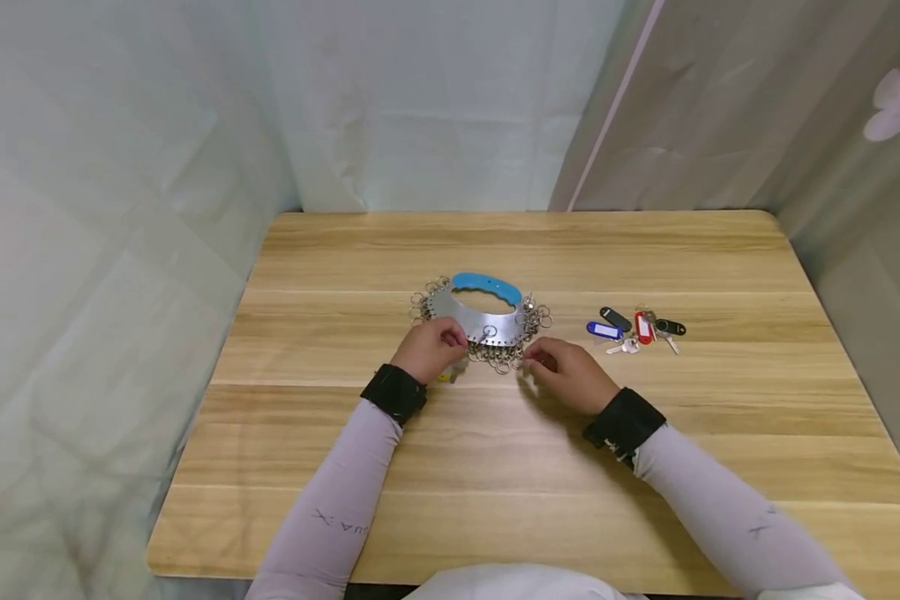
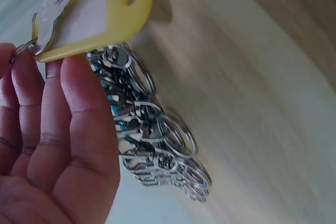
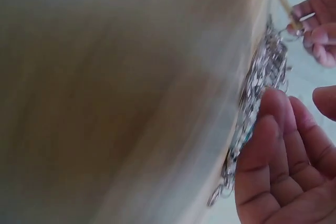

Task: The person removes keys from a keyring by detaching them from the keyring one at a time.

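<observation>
My left hand [image 1: 429,348] pinches the metal ring of a yellow key tag [image 2: 100,19] between thumb and fingertips; a key [image 1: 457,370] hangs with it. Just beyond lies a curved metal key holder [image 1: 487,327] with a blue handle [image 1: 487,284], its lower edge lined with small snap hooks and split rings [image 2: 176,135]. At the holder's right end is my right hand [image 1: 570,375], fingertips close by the hanging rings. In the right wrist view, its thumb stands apart from its loosely bent fingers [image 3: 286,156], with nothing between them.
To the right on the wooden table [image 1: 720,467] lies a group of keys with tags: a blue tag [image 1: 604,331], a red tag [image 1: 643,327] and two black ones, including one black tag [image 1: 616,318]. Pale curtains [image 1: 450,108] surround the table's back and sides.
</observation>
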Tool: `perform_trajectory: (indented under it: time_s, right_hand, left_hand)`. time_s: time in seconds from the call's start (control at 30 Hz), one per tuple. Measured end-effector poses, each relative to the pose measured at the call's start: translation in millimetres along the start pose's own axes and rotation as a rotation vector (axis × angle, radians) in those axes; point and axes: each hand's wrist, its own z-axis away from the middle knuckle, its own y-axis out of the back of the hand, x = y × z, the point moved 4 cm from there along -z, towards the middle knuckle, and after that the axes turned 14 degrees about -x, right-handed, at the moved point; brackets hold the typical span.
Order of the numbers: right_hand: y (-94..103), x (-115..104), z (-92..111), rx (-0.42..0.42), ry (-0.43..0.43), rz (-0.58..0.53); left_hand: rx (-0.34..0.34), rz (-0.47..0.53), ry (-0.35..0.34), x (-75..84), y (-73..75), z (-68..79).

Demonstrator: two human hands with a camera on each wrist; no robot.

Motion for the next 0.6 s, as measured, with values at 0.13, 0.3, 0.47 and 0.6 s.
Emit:
perform_trajectory:
  time_s: [0.13, 0.3, 0.47, 0.6]
  right_hand:
    - [-8.5, -4.9, -2.8, -0.032, 0.036, -0.053]
    - [-18.0, -9.5, -8.1, -0.093, 0.069, -0.156]
    - [-24.0, -15.0, -11.8, -0.109, 0.103, -0.223]
    - [-29.4, -18.7, -14.3, -0.140, 0.116, -0.312]
  left_hand:
    - [-0.016, 0.029, -0.007, 1.7, -2.4, -1.1]
    - [-0.014, 0.042, -0.019, 3.2, -4.3, -2.0]
    - [-0.021, 0.044, -0.033, 4.6, -7.1, -3.2]
    - [-0.025, 0.052, -0.036, 7.3, -9.0, -4.8]
